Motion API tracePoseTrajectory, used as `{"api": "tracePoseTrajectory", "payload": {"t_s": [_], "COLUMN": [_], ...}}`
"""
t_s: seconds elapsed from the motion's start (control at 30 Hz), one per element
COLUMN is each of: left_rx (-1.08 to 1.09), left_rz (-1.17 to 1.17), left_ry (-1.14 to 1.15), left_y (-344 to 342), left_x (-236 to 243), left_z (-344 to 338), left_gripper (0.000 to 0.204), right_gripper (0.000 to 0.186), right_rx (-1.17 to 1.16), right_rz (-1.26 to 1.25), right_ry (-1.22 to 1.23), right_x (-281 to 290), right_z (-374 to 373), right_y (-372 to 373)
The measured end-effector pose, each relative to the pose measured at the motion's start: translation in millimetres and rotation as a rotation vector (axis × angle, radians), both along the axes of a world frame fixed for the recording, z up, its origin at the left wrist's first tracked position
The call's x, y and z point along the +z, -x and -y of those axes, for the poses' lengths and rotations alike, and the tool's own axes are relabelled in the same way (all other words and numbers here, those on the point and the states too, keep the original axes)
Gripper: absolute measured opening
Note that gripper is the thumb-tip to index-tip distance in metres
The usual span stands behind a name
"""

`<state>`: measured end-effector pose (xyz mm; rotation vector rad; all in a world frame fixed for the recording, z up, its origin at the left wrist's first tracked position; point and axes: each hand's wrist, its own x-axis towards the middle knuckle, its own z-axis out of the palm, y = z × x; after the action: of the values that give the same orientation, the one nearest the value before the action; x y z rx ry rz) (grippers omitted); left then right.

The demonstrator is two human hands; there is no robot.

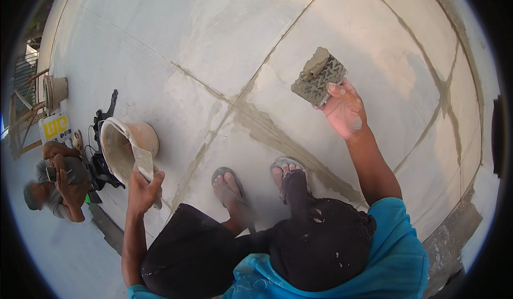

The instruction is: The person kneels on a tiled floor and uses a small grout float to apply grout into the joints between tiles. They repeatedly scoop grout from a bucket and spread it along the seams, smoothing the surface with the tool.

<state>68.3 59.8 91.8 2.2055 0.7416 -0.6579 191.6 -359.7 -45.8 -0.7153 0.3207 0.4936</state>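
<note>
My left hand [143, 189] grips a putty knife [143, 159]. Its flat, pale-smeared blade points up and overlaps the rim of a round bucket [146, 136]; whether they touch I cannot tell. The bucket's inner wall is coated with pale residue. Out to the right, my right hand [344, 109] holds a flat rectangular piece [334, 73] by its near edge, thumb on top. Wavy ridges cover that piece's face, and a lump of wet grey mortar [316, 63] sits on its far left part. The fingers beneath are mostly hidden.
Large pale floor tiles [214, 37] have grey mortar along their joints [256, 122]. My sandalled feet [288, 173] stand below centre. At left, a person [64, 178] holds a phone near a black strapped bag [101, 165], a printed sack [55, 128] and another bucket [57, 91].
</note>
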Motion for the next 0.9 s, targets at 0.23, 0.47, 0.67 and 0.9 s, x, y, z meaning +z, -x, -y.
{"api": "tracePoseTrajectory", "payload": {"t_s": [0.23,0.47,0.67,0.9], "left_rx": [-0.324,-0.183,-0.03,-0.011], "left_rz": [0.46,0.381,0.29,0.547], "left_ry": [-0.433,-0.259,0.217,0.352], "left_y": [-204.7,-252.8,-274.9,-264.8], "left_x": [-0.4,-123.4,-167.3,-168.6], "left_z": [-14.0,7.7,57.5,70.0], "left_gripper": [0.028,0.032,0.026,0.026], "right_gripper": [0.048,0.041,0.038,0.024], "right_rx": [0.048,0.071,0.09,0.064], "right_rz": [0.163,0.154,0.066,0.236], "right_ry": [0.07,0.388,0.686,0.911], "right_x": [42.2,101.5,140.0,123.6], "right_z": [-26.6,-44.1,-23.8,-3.6], "right_y": [2.7,7.8,4.5,-7.3]}}
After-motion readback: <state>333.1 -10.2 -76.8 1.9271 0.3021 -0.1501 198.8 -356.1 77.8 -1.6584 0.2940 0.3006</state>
